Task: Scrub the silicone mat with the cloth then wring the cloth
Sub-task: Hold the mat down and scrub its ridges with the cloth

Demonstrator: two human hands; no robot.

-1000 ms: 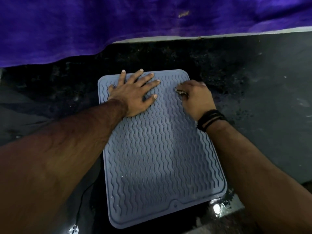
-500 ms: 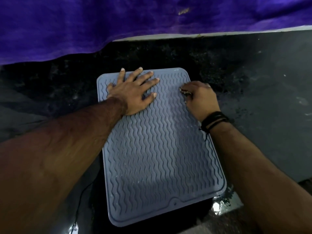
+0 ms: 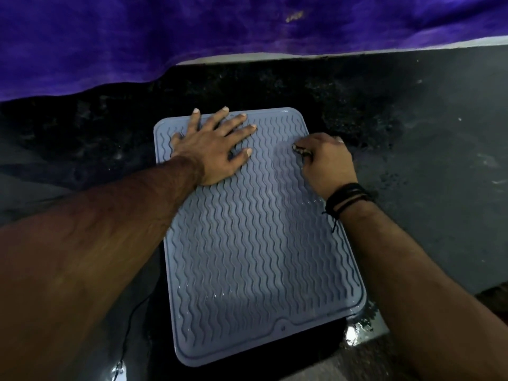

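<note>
A grey-blue silicone mat with wavy ridges lies flat on a dark wet counter. My left hand presses flat on the mat's far left part, fingers spread. My right hand is at the mat's far right edge, fingers curled around a small dark cloth; only a mottled scrap of it shows by the thumb. A black band sits on my right wrist.
A purple fabric hangs over the far side of the dark counter. A thin black cord runs along the near left. A wet, shiny patch lies at the mat's near right corner.
My right hand with the cloth has slid slightly to the right along the mat's far end. My left hand stays pressed in place.
</note>
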